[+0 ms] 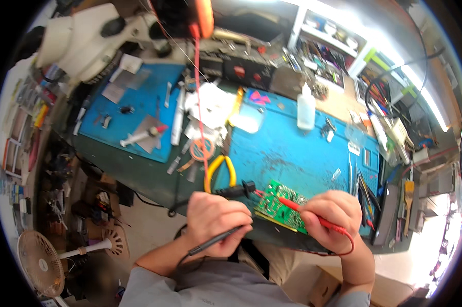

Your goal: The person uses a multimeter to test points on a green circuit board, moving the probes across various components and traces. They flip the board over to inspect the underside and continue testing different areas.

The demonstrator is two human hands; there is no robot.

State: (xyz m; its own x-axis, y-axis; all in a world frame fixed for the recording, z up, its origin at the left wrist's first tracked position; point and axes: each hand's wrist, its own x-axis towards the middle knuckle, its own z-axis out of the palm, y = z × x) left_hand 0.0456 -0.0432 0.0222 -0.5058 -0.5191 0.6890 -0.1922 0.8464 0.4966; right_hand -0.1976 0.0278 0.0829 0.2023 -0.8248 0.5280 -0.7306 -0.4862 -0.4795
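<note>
A green circuit board [280, 212] lies at the front edge of the blue mat, between my hands. My right hand [334, 219] is closed on a red test probe [329, 223], its tip over the board; whether it touches is hard to tell. My left hand [215, 223], left of the board, is closed around a black test probe [212, 242]. The tip of that probe is hidden by my fingers. Just beyond my left hand sits a black connector [248, 188], with a short red lead toward the board. Pliers with yellow handles [231, 171] lie behind it.
Further back on the blue mat [292, 153] stands a white squeeze bottle [306, 110]. Crumpled white tissue [210, 105] and a solder wick spool [202, 149] lie left of it. A second blue mat [159, 87] holds a syringe [138, 135]. Tweezers [365, 197] lie at right.
</note>
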